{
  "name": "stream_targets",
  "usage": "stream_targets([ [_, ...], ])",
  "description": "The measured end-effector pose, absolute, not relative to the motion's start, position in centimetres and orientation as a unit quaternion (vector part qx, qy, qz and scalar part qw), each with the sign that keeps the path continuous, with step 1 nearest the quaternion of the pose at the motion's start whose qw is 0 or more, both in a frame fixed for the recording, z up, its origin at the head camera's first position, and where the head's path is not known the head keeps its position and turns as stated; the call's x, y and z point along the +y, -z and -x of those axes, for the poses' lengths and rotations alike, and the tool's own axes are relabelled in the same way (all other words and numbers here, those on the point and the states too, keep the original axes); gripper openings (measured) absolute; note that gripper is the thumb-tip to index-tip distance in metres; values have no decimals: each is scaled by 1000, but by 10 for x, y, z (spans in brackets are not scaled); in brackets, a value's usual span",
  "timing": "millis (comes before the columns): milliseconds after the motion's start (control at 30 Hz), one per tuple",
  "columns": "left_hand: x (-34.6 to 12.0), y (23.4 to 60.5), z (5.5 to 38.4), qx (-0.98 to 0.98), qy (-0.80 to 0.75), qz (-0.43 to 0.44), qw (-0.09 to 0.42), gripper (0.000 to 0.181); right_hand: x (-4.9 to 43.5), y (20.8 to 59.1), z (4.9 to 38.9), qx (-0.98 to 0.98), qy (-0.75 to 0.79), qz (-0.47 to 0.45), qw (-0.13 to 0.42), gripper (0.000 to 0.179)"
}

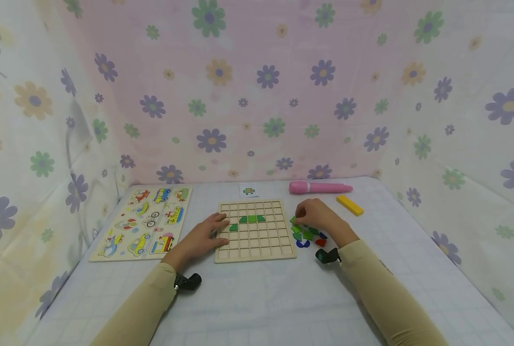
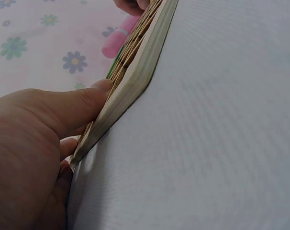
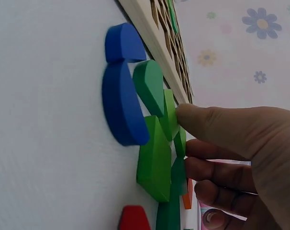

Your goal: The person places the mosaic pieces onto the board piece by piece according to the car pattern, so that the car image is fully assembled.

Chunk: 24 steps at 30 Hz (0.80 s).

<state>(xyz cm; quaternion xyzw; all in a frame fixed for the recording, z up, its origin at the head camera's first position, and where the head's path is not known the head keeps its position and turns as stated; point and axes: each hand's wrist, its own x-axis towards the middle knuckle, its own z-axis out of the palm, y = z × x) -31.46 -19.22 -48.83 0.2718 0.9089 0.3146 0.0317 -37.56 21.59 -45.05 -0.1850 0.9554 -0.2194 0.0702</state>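
A wooden grid board (image 1: pixel 257 240) lies on the table, with several green pieces (image 1: pixel 252 219) set in its cells. My left hand (image 1: pixel 202 238) rests on the board's left edge, fingers spread; in the left wrist view its thumb (image 2: pixel 87 103) presses on the top near the rim. Right of the board, my right hand (image 1: pixel 321 216) pinches a light green block (image 1: pixel 294 220) over a loose pile. Around those fingertips lie green blocks (image 3: pixel 154 160), blue rounded pieces (image 3: pixel 121 103) and a red piece (image 1: pixel 320 242).
A picture puzzle board (image 1: pixel 144 223) with vehicles lies at the left. Behind the grid board is a small pattern card (image 1: pixel 249 190). A pink pen-shaped object (image 1: pixel 321 187) and a yellow bar (image 1: pixel 349 205) lie at the back right. Flowered cloth walls enclose the table.
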Motion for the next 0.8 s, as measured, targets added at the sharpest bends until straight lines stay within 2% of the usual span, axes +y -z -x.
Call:
stream_targets([
  [533, -192, 491, 313, 910, -319, -262, 34, 68, 210, 452, 376, 953, 210, 214, 49, 24],
  [800, -192, 490, 315, 913, -310, -263, 33, 68, 207, 443, 371, 945, 221, 239, 14, 23],
])
